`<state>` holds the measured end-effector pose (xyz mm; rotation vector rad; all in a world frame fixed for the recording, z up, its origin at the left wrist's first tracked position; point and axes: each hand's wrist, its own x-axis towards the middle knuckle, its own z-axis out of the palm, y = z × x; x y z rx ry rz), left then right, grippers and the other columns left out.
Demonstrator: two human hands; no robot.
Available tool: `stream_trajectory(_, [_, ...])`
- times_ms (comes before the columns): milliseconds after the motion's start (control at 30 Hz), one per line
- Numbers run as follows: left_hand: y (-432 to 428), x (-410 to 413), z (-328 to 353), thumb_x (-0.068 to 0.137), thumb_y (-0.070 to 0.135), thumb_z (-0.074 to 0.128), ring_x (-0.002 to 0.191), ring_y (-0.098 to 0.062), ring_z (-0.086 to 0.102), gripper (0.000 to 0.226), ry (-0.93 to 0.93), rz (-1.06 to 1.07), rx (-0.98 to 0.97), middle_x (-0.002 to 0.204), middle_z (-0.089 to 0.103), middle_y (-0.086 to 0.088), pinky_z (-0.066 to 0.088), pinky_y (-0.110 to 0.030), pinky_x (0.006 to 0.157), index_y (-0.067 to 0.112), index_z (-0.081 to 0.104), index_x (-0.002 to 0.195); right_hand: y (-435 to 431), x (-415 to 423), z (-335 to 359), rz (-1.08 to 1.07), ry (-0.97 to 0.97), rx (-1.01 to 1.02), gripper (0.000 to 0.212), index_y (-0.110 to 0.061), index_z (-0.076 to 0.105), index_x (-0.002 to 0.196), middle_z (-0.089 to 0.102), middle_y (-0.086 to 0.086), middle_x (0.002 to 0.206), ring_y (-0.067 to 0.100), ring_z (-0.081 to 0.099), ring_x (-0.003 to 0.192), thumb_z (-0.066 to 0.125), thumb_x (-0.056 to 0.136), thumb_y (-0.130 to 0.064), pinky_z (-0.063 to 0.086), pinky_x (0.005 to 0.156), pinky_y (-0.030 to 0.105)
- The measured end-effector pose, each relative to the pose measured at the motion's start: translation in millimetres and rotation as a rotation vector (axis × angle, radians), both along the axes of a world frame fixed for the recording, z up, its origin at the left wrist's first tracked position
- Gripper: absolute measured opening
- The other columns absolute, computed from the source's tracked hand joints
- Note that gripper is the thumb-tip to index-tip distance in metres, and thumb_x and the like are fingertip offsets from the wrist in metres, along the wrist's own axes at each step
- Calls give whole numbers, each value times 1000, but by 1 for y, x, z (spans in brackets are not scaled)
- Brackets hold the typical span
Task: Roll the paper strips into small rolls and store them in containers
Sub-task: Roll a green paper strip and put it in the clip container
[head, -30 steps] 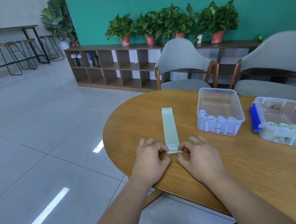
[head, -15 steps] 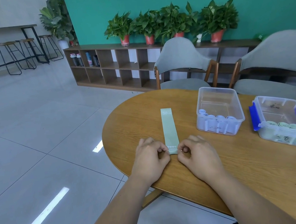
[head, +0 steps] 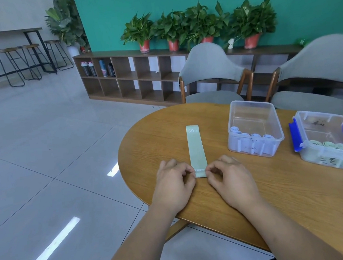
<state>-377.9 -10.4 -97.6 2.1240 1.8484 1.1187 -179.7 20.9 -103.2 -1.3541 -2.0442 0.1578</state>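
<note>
- The paper strip (head: pixel 196 148) is pale green, long and narrow, and lies flat on the tabletop (head: pixel 278 192), pointing away from the person.
- Its far end carries a white print "30"; its near end is turned up into a small fold or beginning roll with a row of small white marks.
- The left hand (head: pixel 175 184) and the right hand (head: pixel 229 179) pinch this near end from both sides, with fingers curled and thumbs against fingertips.
- The tabletop is wooden, with rounded edge and visible grain.
- A clear plastic container (head: pixel 255 128) without lid stands to the right of the strip and holds white rolls along its near wall.
- A second clear container (head: pixel 329 137) with blue clips holds green rolls; its right side is cut off by the picture edge.
- The writing on both containers is too small to read.
</note>
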Motion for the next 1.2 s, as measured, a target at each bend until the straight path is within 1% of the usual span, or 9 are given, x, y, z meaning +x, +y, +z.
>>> stream_trajectory(133, [0, 0, -1, 89, 39, 72, 98, -9, 43, 18, 17, -5, -3, 88, 53, 19, 46, -32, 90, 36, 75, 106, 0, 1, 0, 5, 20, 2, 11, -36, 76, 96, 56, -21, 87, 3, 55, 89, 74, 86, -41, 51, 72, 28])
stream_trajectory(267, [1, -1, -1, 92, 38, 72, 97, -7, 43, 14, 17, -1, 3, 88, 54, 19, 45, -33, 90, 36, 75, 106, 1, 2, -1, 14, 13, -6, 12, -37, 77, 100, 57, -22, 88, 1, 53, 89, 74, 89, -38, 50, 73, 27])
stream_trajectory(433, [1, -1, -1, 92, 37, 73, 97, -8, 44, 11, -3, -2, 3, 88, 55, 19, 46, -33, 90, 34, 76, 102, 2, 1, -1, 15, 24, -16, 8, -37, 77, 97, 58, -21, 87, 1, 54, 89, 73, 90, -37, 49, 73, 25])
stream_trajectory(633, [2, -2, -1, 91, 36, 74, 96, -8, 45, 13, -24, -1, -8, 87, 55, 19, 46, -32, 89, 34, 78, 104, 4, 1, -3, 24, 32, -20, 8, -38, 77, 97, 57, -22, 85, 2, 54, 88, 73, 91, -38, 53, 73, 30])
stream_trajectory(733, [1, -2, 0, 90, 33, 76, 97, -7, 46, 17, -61, -15, -10, 88, 56, 19, 46, -32, 90, 38, 74, 106, 5, 1, -4, 22, 36, -21, 11, -37, 78, 100, 58, -22, 86, 3, 55, 89, 73, 91, -40, 54, 74, 33])
stream_trajectory(833, [0, -2, 1, 90, 31, 78, 99, -7, 46, 15, -69, -27, -13, 89, 57, 21, 46, -32, 90, 38, 73, 103, 4, 2, -2, 36, 36, -14, 13, -39, 75, 103, 59, -22, 85, 2, 55, 86, 73, 91, -38, 54, 73, 32])
stream_trajectory(933, [0, -2, 1, 91, 33, 78, 99, -7, 46, 12, -61, -14, -5, 89, 58, 21, 45, -30, 89, 36, 76, 102, 3, 1, 0, 41, 32, -6, 8, -40, 71, 98, 58, -23, 84, 1, 54, 86, 72, 91, -37, 53, 71, 30])
stream_trajectory(1067, [0, -1, 1, 91, 35, 75, 98, -6, 43, 16, -23, -4, 3, 91, 56, 21, 41, -26, 87, 36, 77, 108, 4, 0, -2, 17, 9, -5, 12, -38, 74, 101, 58, -22, 86, 1, 53, 88, 70, 90, -41, 53, 73, 30])
stream_trajectory(1200, [1, -1, 1, 94, 32, 74, 99, -5, 43, 17, -4, -3, -9, 93, 57, 21, 42, -27, 89, 36, 76, 110, 4, 1, -2, 22, -11, -11, 13, -38, 75, 105, 59, -22, 89, 2, 53, 90, 72, 92, -37, 52, 75, 30])
